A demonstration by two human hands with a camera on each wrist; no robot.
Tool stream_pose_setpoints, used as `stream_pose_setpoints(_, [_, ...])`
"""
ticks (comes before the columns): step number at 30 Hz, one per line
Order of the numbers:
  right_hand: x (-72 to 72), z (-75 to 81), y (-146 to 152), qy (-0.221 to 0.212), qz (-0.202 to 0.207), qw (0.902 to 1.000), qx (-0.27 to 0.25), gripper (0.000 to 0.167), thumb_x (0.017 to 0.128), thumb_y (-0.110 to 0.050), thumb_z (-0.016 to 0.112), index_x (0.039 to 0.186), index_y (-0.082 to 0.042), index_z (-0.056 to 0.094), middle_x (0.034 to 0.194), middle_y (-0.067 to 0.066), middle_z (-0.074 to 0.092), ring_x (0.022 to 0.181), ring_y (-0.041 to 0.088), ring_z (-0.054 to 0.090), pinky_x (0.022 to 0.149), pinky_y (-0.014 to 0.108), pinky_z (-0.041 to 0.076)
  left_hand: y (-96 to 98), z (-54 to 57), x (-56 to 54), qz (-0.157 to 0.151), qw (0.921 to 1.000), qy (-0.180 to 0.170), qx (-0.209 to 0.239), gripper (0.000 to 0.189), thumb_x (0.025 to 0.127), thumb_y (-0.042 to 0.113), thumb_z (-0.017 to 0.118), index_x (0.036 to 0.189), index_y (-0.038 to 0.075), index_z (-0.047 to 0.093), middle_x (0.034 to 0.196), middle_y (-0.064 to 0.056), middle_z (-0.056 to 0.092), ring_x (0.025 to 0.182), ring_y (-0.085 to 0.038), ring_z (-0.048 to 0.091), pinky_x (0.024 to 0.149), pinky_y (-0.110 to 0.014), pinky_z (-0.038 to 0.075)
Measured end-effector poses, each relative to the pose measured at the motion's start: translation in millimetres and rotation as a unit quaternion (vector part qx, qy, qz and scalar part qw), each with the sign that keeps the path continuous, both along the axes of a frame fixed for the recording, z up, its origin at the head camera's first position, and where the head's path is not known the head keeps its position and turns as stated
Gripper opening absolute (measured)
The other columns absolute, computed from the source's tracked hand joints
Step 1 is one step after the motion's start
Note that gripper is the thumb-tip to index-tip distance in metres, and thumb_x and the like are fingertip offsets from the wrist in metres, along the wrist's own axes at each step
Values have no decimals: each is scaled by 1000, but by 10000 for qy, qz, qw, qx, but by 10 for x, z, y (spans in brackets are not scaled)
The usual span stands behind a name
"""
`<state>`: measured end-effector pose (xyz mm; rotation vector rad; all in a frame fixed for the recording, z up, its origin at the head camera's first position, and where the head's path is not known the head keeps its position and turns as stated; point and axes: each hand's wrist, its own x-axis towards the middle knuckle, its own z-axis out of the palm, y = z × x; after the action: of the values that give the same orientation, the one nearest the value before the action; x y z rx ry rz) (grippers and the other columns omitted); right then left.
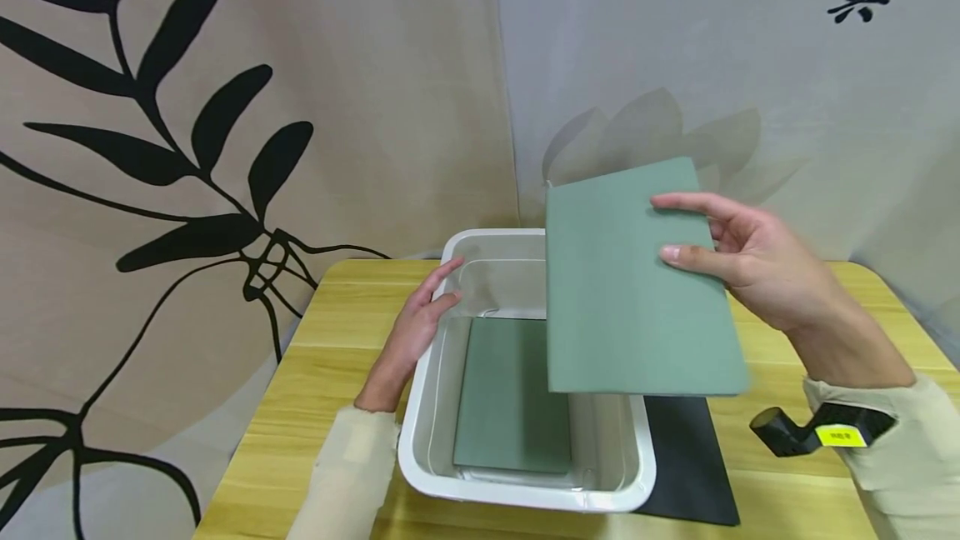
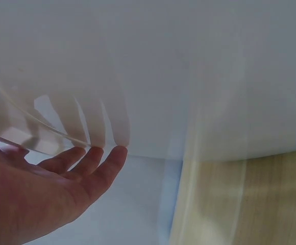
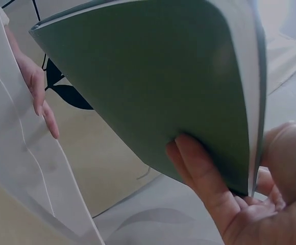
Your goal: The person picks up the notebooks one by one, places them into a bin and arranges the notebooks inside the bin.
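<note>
My right hand (image 1: pixel 757 261) pinches a sage-green notebook (image 1: pixel 630 298) by its right edge, thumb and forefinger on the cover facing me. The notebook is held up over the right side of a white plastic tub (image 1: pixel 525 500). Pale page edges (image 3: pixel 249 117) show between its covers in the right wrist view. Inside the tub a second green notebook (image 1: pixel 510 407) lies flat on the bottom, partly covered by the raised one. My left hand (image 1: pixel 412 323) holds the tub's left rim, thumb and forefinger over the top; its other fingertips (image 2: pixel 118 153) touch the outer wall.
A flat black sheet or cover (image 1: pixel 686 473) lies on the wooden table (image 1: pixel 352 307), partly under the tub's right side. Behind the table hangs a pale curtain (image 1: pixel 390 107) with dark leaf prints. A black device (image 1: pixel 825 430) is strapped at the right wrist.
</note>
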<state>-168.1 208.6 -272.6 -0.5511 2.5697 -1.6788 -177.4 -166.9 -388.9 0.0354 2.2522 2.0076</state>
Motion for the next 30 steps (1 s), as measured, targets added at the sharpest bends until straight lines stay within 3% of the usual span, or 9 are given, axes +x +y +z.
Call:
stream_pose_setpoints(3, [7,5,-43,-35,13,10000,64,53,92,-16,71,142,-25,54,71,0,20,62,21,26,54,34,31,-1,2,-1,-2,10000,27,-50,45,103,24,48,147,37,45,157,4,32,122,-36,51,93,-52,50])
stream_pose_setpoints(7, [13,15,-97,-181,30,9997,182,53,92,-21,72,141,-29,54,90,-2,38,85,18,35,67,32,34,-4,5,5,-20,9999,49,-92,46,103,25,47,147,36,44,156,2,34,118,-32,53,92,-52,50])
stream_pose_setpoints(10, [17,24,-132,-261,87,9993,235,52,92,-23,72,141,-31,54,108,-2,40,94,18,33,74,31,34,-6,8,10,-36,9999,73,-90,46,103,25,47,148,35,44,156,2,33,118,-31,53,92,-52,50])
stream_pose_setpoints(14, [21,34,-175,-230,90,9993,283,52,91,-25,72,139,-32,55,94,2,36,76,21,31,70,33,35,-4,14,13,-35,9999,82,-108,46,103,25,47,148,35,44,157,3,32,120,-33,51,93,-51,50])
stream_pose_setpoints(17, [20,35,-209,-203,106,9993,299,51,91,-26,73,138,-32,56,91,3,35,72,23,28,68,33,36,-5,10,12,-39,9999,72,-85,46,103,24,47,148,35,43,158,2,31,124,-37,48,94,-52,49])
stream_pose_setpoints(20, [16,31,-241,-232,206,9991,272,52,91,-26,73,139,-31,55,110,-2,48,92,16,35,77,30,36,-5,8,12,-45,10000,60,-59,46,103,24,46,148,35,43,158,3,30,127,-40,46,95,-53,48])
stream_pose_setpoints(24, [11,27,-284,-301,320,9988,232,53,91,-26,73,140,-29,55,142,-10,43,113,16,30,82,30,34,-2,6,12,-56,10000,50,-38,46,103,24,46,148,34,43,158,3,30,129,-41,45,97,-55,47])
stream_pose_setpoints(27, [13,27,-315,-340,327,9985,264,52,90,-27,73,139,-30,55,144,-11,43,113,17,30,84,33,34,0,8,14,-65,9999,64,-59,46,104,24,46,148,34,43,158,4,29,131,-39,43,99,-55,45])
stream_pose_setpoints(30, [9,24,-343,-373,277,9982,381,52,90,-31,74,139,-34,55,131,-7,47,110,17,34,85,35,34,-3,9,11,-74,9999,86,-99,46,104,24,45,149,33,43,160,4,28,133,-38,42,100,-54,44])
